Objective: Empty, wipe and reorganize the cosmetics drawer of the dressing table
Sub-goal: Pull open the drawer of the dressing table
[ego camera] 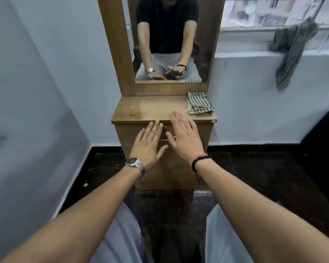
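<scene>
Seated before the dressing table (141, 109), I hold both hands out flat over the closed drawer (133, 130), the job not yet begun. The risk from here: the handle (164, 127) sits half hidden behind my fingers, so a blind reach could slip off it, or a hard tug could jerk the drawer out and spill whatever is inside (its contents cannot be seen). A careless sweep could also knock the checked cloth (199, 103) off the back right corner of the top. My left hand (148, 144), watch (133, 163) on the wrist, hovers palm down, fingers spread, holding nothing. My right hand (184, 134), wearing a bead bracelet (198, 161), reaches slightly further, fingertips over the table's front edge, likewise splayed and empty.
</scene>
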